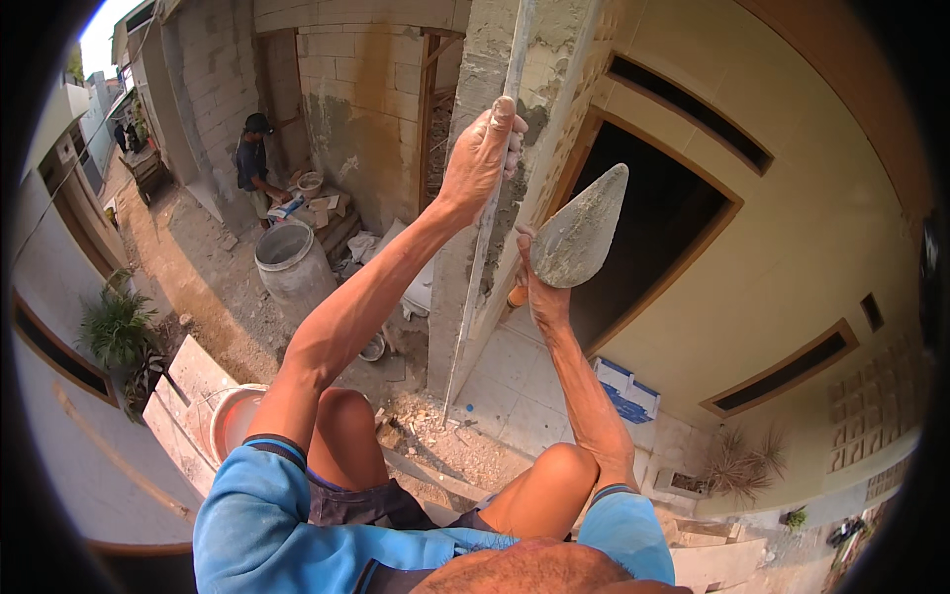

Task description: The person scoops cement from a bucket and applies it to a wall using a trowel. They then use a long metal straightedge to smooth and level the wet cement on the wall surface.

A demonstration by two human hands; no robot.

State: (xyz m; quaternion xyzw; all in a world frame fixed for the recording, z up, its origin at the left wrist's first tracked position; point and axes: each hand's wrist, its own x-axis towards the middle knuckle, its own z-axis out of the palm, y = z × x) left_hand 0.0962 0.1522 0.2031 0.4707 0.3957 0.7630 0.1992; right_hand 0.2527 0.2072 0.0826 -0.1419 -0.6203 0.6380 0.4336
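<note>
My left hand, arm stretched up, is closed round a long, thin straightedge. This pale bar runs nearly upright along the corner of a rough rendered column, reaching down toward the rubble below. To the right, my right hand is closed on a pointing trowel. The trowel's leaf-shaped blade points up and is coated in grey mortar; the end of its orange-brown handle shows below the fingers. Wet-looking grey patches mark the column beside the bar.
A bucket stands on a wooden plank at my left. Below are a large drum and rubble. Another person bends over materials by the block wall. A dark doorway and a blue-white box lie right.
</note>
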